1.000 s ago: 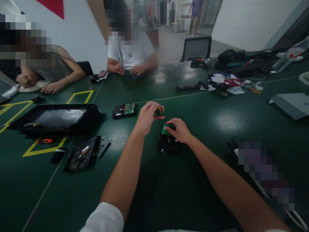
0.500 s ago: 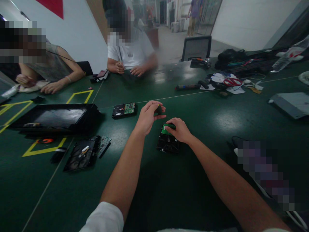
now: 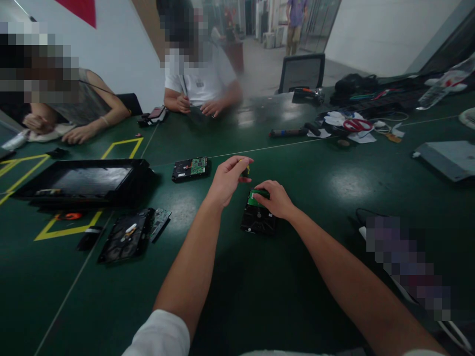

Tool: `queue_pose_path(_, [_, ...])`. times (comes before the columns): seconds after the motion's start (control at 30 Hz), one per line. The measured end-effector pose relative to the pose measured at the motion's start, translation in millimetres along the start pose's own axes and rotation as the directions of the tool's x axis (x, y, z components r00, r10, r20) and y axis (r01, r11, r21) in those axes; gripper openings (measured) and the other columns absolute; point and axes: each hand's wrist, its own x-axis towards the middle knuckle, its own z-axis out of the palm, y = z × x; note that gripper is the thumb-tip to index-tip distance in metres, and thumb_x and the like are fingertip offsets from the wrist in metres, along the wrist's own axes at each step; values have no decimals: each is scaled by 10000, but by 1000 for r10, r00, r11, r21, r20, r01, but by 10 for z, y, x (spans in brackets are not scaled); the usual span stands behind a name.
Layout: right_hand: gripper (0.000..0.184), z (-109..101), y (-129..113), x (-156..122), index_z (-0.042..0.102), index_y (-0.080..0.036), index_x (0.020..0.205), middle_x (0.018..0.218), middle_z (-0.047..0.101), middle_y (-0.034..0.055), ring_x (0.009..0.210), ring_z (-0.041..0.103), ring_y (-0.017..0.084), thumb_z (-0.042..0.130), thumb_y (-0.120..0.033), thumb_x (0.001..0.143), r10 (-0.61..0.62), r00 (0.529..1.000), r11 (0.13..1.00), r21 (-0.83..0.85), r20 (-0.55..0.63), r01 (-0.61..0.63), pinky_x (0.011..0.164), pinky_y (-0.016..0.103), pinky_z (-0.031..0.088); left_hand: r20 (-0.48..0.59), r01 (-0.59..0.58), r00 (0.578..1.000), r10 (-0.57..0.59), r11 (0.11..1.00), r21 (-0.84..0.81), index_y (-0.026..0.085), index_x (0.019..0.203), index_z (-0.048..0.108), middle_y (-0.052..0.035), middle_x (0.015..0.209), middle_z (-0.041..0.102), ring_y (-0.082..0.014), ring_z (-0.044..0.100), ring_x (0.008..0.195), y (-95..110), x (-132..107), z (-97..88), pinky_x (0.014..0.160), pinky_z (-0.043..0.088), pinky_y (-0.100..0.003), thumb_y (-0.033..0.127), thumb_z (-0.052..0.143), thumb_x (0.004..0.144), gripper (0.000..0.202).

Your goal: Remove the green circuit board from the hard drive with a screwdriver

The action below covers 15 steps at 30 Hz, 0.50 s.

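Observation:
A black hard drive (image 3: 257,220) with a green circuit board lies on the dark green table (image 3: 260,296) in front of me. My right hand (image 3: 276,199) rests on its far end, fingers curled over the green board. My left hand (image 3: 227,179) hovers just left of and above the drive, closed on a small dark tool with a yellow tip (image 3: 245,171), likely a screwdriver.
A second hard drive (image 3: 190,168) lies further back on the left. A black tray (image 3: 83,180) and an opened drive (image 3: 128,236) sit at the left. Two people sit across the table. Scissors (image 3: 356,125), cables and tools clutter the far right.
My left hand has turned slightly around the small tool and lowered a little. My right hand has stayed on the drive.

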Motion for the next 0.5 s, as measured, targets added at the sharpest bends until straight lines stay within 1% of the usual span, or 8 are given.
queue_pose_path(0.17, [225, -5, 1, -4, 728, -267, 1161, 1198, 730, 67, 1103, 647, 279, 704, -405, 986, 0, 1000, 1000, 5, -2, 0, 959, 466, 489, 39, 25, 999, -23, 998, -58, 220, 976, 758, -57, 953, 684, -184, 656, 903, 15, -9, 2, 687, 619, -280, 397, 720, 928, 188])
queue_pose_path(0.37, [221, -5, -6, 0, 728, -265, 1158, 1193, 729, 66, 1105, 646, 277, 696, -405, 991, 5, 1000, 1000, 19, -6, -5, 956, 460, 488, 24, 18, 1000, -16, 996, -83, 206, 944, 753, -59, 933, 675, -188, 657, 909, 10, -5, 6, 719, 632, -304, 375, 718, 928, 173])
queue_pose_path(0.5, [207, 0, -11, 10, 739, -261, 1137, 1189, 730, 71, 1103, 648, 283, 707, -394, 982, 9, 1000, 1000, 4, 0, -9, 961, 459, 488, 33, 18, 999, -15, 997, -81, 204, 960, 757, -55, 939, 673, -184, 659, 918, -29, 16, -17, 728, 633, -300, 399, 724, 924, 201])
